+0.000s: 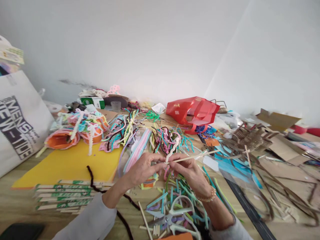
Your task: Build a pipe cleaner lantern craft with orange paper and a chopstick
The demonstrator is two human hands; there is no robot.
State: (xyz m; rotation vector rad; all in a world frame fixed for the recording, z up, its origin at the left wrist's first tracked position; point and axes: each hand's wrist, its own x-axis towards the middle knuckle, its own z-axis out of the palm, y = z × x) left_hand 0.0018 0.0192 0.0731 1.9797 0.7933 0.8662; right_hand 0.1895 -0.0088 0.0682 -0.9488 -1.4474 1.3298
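Note:
In the head view, my left hand (146,168) and my right hand (188,171) meet fingertip to fingertip above the table. Between them a crinkled white pipe cleaner (174,149) stands up, its lower end pinched by my left fingers. A thin wooden stick (203,154) sticks out to the right from my right hand's pinch. How the pipe cleaner and the stick join is hidden by the fingertips. Just below lie many cut pipe cleaner pieces (178,186) and white-handled scissors (170,218). A dark brown pipe cleaner (92,176) runs under my left forearm.
Paper-wrapped chopsticks (62,196) and a yellow sheet (72,163) lie left, near orange cups trimmed with pipe cleaners (61,138). A white bag (20,123) stands far left. Behind are a red bag (182,108) and pipe cleaner bundles (140,146); brown woven pieces (250,138) lie right.

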